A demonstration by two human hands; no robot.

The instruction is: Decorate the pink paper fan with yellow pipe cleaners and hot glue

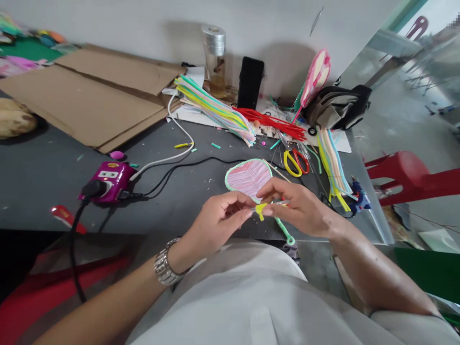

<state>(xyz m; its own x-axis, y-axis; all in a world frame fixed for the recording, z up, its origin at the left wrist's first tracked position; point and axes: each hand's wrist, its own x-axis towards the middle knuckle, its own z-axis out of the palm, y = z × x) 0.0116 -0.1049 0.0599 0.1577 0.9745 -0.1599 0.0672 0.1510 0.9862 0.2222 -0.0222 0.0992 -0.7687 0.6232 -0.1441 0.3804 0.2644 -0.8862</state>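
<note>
The left hand pinches a thin pale rod; the right hand grips beside the yellow strip, which seems bent around it. All this sits over the near edge of the worktop, by the green-rimmed paddle. I'd steady the rod leftward and press the strip snug, avoiding any twist.

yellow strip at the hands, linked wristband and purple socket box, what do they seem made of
Yellow strip: matte, showing no sheen; perhaps fuzzy craft wire, too small to tell. Linked wristband: likely polished metal, given its silvery colour and bright glints. Purple socket box: probably hard, glossy plastic, from its smooth faces and highlights.
</note>
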